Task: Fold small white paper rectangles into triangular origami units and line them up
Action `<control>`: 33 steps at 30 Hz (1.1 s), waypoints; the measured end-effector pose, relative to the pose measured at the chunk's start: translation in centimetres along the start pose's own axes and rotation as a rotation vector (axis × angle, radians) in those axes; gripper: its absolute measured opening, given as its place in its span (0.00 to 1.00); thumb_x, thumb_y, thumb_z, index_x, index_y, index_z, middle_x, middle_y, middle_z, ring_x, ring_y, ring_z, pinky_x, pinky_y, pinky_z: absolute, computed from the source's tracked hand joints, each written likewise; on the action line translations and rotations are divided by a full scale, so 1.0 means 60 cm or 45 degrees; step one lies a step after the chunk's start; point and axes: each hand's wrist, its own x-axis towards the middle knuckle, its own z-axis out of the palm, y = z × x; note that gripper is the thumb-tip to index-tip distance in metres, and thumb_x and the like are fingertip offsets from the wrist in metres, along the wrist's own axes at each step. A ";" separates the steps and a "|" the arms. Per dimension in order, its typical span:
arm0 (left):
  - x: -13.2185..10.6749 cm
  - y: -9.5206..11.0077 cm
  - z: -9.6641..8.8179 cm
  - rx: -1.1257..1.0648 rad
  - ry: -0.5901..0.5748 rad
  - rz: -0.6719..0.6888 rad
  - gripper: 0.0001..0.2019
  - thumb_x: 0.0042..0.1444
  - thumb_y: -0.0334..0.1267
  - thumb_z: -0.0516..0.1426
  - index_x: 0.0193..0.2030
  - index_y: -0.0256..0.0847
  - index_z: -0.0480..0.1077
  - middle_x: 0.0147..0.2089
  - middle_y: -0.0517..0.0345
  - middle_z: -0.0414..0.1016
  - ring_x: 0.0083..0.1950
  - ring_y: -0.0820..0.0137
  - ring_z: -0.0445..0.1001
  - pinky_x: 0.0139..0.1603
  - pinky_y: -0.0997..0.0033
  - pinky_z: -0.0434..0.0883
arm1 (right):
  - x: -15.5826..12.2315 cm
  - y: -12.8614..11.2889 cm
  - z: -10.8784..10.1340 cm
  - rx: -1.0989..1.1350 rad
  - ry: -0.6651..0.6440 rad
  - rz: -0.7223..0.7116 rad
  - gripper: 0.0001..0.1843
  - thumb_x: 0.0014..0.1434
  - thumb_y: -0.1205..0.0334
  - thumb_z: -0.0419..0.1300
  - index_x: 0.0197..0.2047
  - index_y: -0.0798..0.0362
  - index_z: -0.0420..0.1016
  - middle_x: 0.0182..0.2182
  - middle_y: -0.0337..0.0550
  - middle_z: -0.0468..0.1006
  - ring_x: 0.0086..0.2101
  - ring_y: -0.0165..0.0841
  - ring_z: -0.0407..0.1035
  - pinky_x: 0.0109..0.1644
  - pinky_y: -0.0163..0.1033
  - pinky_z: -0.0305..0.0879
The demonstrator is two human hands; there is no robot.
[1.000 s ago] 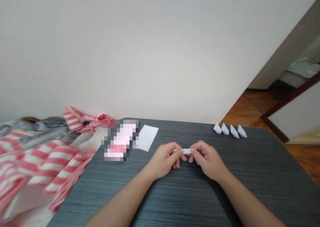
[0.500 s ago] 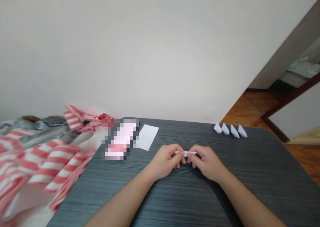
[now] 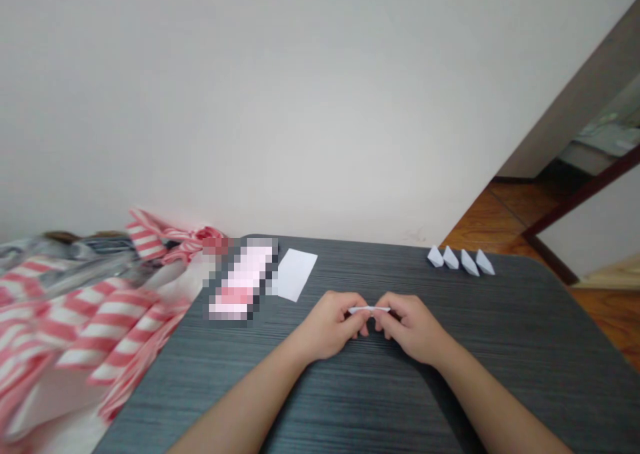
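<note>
Both of my hands meet over the middle of the dark grey table (image 3: 450, 401). My left hand (image 3: 330, 324) and my right hand (image 3: 413, 326) pinch a small folded strip of white paper (image 3: 370, 309) between thumbs and fingertips, one hand at each end. The paper is held low, just above the tabletop, and most of it is hidden by my fingers. A flat white paper sheet (image 3: 297, 274) lies on the table beyond my left hand.
Several small folded white paper pieces (image 3: 461, 260) stand in a row at the far right edge. A blurred pink item (image 3: 243, 279) lies beside the flat sheet. Red-and-white striped cloth (image 3: 75, 327) is heaped off the table's left side. A wall stands behind.
Both hands have sunk slightly towards the tabletop and closed tighter together on the folded paper, which now shows less between the fingers.
</note>
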 end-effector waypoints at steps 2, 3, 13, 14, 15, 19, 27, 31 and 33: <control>0.000 0.000 0.000 0.002 -0.006 0.002 0.13 0.63 0.39 0.53 0.32 0.36 0.74 0.27 0.57 0.77 0.26 0.76 0.71 0.28 0.79 0.65 | 0.000 -0.001 0.000 -0.019 -0.006 -0.011 0.12 0.64 0.63 0.56 0.29 0.54 0.73 0.19 0.35 0.72 0.21 0.27 0.67 0.27 0.29 0.59; 0.000 0.000 0.000 -0.001 -0.007 0.002 0.13 0.63 0.40 0.53 0.32 0.36 0.74 0.27 0.57 0.77 0.26 0.76 0.71 0.28 0.79 0.65 | 0.001 -0.001 0.000 -0.026 -0.009 -0.016 0.12 0.64 0.63 0.56 0.29 0.54 0.74 0.19 0.35 0.73 0.21 0.27 0.67 0.27 0.29 0.59; 0.002 0.002 0.002 -0.088 0.046 -0.054 0.17 0.64 0.44 0.52 0.31 0.36 0.73 0.23 0.59 0.74 0.23 0.75 0.70 0.26 0.78 0.65 | -0.001 0.004 -0.006 -0.006 0.063 0.047 0.12 0.64 0.63 0.55 0.28 0.53 0.70 0.17 0.35 0.72 0.19 0.27 0.68 0.27 0.30 0.61; 0.002 0.002 0.002 -0.080 0.050 -0.061 0.17 0.64 0.44 0.52 0.30 0.36 0.73 0.22 0.59 0.73 0.23 0.75 0.69 0.26 0.78 0.65 | -0.002 0.005 -0.006 -0.007 0.064 0.044 0.12 0.64 0.63 0.55 0.28 0.53 0.70 0.17 0.35 0.72 0.20 0.28 0.68 0.27 0.31 0.61; 0.002 0.002 0.001 -0.074 0.055 -0.067 0.17 0.64 0.44 0.52 0.30 0.36 0.73 0.22 0.60 0.73 0.23 0.75 0.69 0.26 0.78 0.65 | -0.002 0.005 -0.006 -0.006 0.064 0.041 0.12 0.64 0.63 0.55 0.27 0.53 0.70 0.18 0.35 0.72 0.20 0.28 0.68 0.27 0.31 0.61; 0.000 0.001 0.001 -0.092 0.067 -0.072 0.16 0.64 0.44 0.52 0.30 0.36 0.73 0.25 0.58 0.76 0.23 0.76 0.69 0.26 0.79 0.65 | -0.001 0.008 -0.005 0.012 0.066 0.060 0.12 0.63 0.62 0.56 0.28 0.53 0.71 0.18 0.35 0.72 0.20 0.28 0.67 0.26 0.31 0.60; 0.002 -0.007 0.004 -0.098 0.073 -0.054 0.16 0.65 0.44 0.51 0.30 0.36 0.70 0.26 0.57 0.77 0.23 0.76 0.70 0.26 0.78 0.66 | 0.000 0.011 -0.007 0.042 0.064 0.097 0.12 0.64 0.63 0.55 0.28 0.53 0.70 0.17 0.34 0.72 0.19 0.27 0.67 0.26 0.31 0.60; 0.003 -0.006 0.004 -0.119 0.051 -0.048 0.16 0.64 0.44 0.52 0.30 0.36 0.70 0.26 0.57 0.76 0.24 0.75 0.70 0.27 0.78 0.66 | 0.000 0.008 -0.007 0.038 0.059 0.091 0.12 0.64 0.64 0.55 0.28 0.53 0.69 0.17 0.34 0.72 0.19 0.27 0.67 0.27 0.30 0.60; 0.004 -0.004 0.004 -0.127 0.033 -0.043 0.14 0.63 0.44 0.53 0.32 0.36 0.71 0.27 0.57 0.76 0.25 0.75 0.70 0.27 0.78 0.66 | 0.000 0.008 -0.006 0.029 0.033 0.074 0.12 0.64 0.64 0.55 0.28 0.53 0.70 0.17 0.34 0.72 0.19 0.27 0.67 0.26 0.30 0.60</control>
